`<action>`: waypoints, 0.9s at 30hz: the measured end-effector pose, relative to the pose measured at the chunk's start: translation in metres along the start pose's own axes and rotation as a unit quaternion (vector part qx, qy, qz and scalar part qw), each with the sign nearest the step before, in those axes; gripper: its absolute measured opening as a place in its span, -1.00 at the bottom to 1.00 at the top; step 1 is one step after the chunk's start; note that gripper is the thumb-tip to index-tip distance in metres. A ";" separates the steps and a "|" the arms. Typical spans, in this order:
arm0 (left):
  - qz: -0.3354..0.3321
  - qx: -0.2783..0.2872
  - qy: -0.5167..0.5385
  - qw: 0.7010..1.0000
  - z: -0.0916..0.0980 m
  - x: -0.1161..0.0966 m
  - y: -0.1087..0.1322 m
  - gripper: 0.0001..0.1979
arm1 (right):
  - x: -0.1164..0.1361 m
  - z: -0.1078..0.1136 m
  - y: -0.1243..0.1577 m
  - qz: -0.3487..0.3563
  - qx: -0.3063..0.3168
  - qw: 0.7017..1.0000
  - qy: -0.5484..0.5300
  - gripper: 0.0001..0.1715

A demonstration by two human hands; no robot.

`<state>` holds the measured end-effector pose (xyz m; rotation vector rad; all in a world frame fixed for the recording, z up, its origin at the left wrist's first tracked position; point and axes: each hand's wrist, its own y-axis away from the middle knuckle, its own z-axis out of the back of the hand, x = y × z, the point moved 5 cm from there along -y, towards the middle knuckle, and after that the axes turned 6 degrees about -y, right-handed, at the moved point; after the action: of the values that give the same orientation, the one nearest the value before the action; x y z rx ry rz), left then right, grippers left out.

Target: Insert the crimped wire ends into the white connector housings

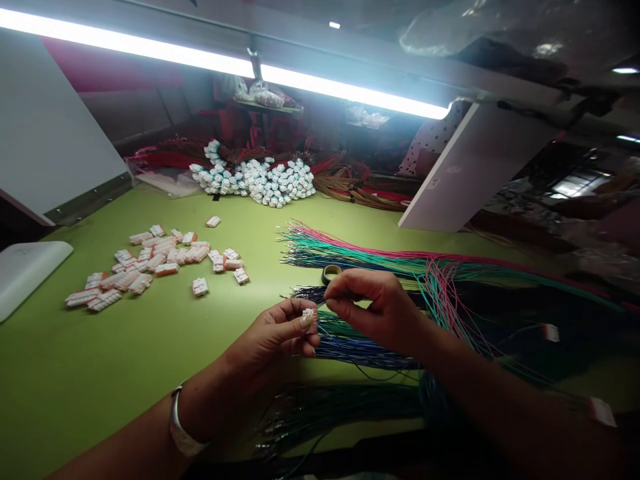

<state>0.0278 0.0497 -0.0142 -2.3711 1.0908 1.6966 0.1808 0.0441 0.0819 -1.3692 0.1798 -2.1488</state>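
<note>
A small white connector housing [309, 321] with an orange-red edge sat at the centre of the view, just above the table. Its face showed a row of tiny square openings, and part of it was hidden by the fingers around it. The left hand [270, 340] gripped it, closed between thumb and curled fingers. The right hand [375, 310] was right beside it, with thumb and forefinger pinched together close to the housing. Whatever that pinch held was too fine to make out. A silver bangle [175, 420] circled the left wrist.

Behind the hands, a small roll of tape [331, 272] lay on the green work table [75, 400]. To the right and near, long thin wires spread across the surface: a pink and teal bundle [350, 250] on the far side, a blue bundle [360, 350] just below the hands, and a dark green bundle [340, 407] nearest. Two white connectors [601, 411] sat on wire ends at the right.

To the left lay a loose scatter of orange-edged connector housings [155, 260]. Farther off, at the far edge of the table, rose a large heap of white connectors [255, 180] with red and brown wires fanned out behind it. A bright fluorescent tube [240, 65] ran across the top of the view.
</note>
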 end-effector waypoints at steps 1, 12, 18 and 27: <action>-0.001 0.013 0.005 1.000 -0.001 0.000 0.000 -0.81 | 0.001 -0.004 0.003 -0.010 0.006 1.000 -0.013 -0.92; 0.030 0.067 0.047 0.996 -0.007 0.004 0.000 -0.90 | -0.031 -0.007 0.027 -0.143 -0.054 0.988 -0.026 -0.89; 0.032 0.076 0.048 0.995 -0.009 0.005 0.002 -0.89 | -0.034 -0.010 0.032 -0.161 -0.078 0.984 -0.015 -0.89; 0.036 0.077 0.050 0.995 -0.009 0.006 0.002 -0.90 | -0.029 -0.014 0.032 -0.144 -0.074 0.987 0.023 -0.89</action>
<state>0.0348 0.0416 -0.0155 -2.3697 1.2853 1.4688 0.1905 0.0302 0.0401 -1.5057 0.1705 -2.4495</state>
